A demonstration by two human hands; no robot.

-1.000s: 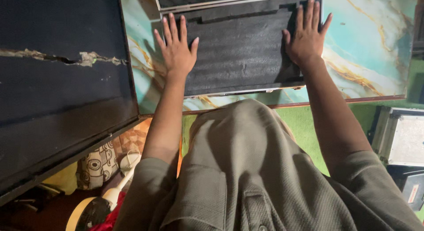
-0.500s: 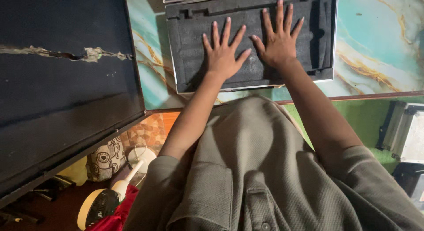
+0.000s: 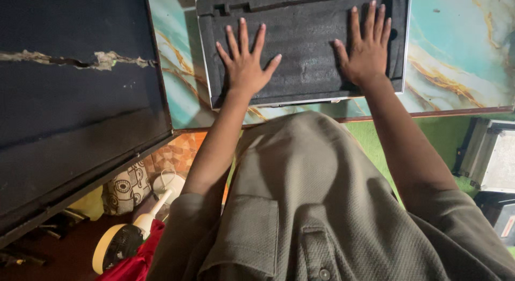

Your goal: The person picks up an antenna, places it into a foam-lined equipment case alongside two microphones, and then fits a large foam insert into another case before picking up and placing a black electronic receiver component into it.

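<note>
Both hands, left (image 3: 245, 66), right (image 3: 367, 53), spread wider on foam tray (image 3: 306, 55).

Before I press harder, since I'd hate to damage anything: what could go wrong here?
The foam-lined case sits close to the near edge of the marbled table, so a push from the left hand and right hand, both flat on the foam, might slide it off. Pressing could also dent the foam.

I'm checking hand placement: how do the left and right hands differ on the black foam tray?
The left hand lies near the middle of the black foam tray; the right hand lies toward its right end. The left hand's fingers are spread wide; the right hand's are closer together and reach further up. Both lie flat, palms down, holding nothing.
</note>
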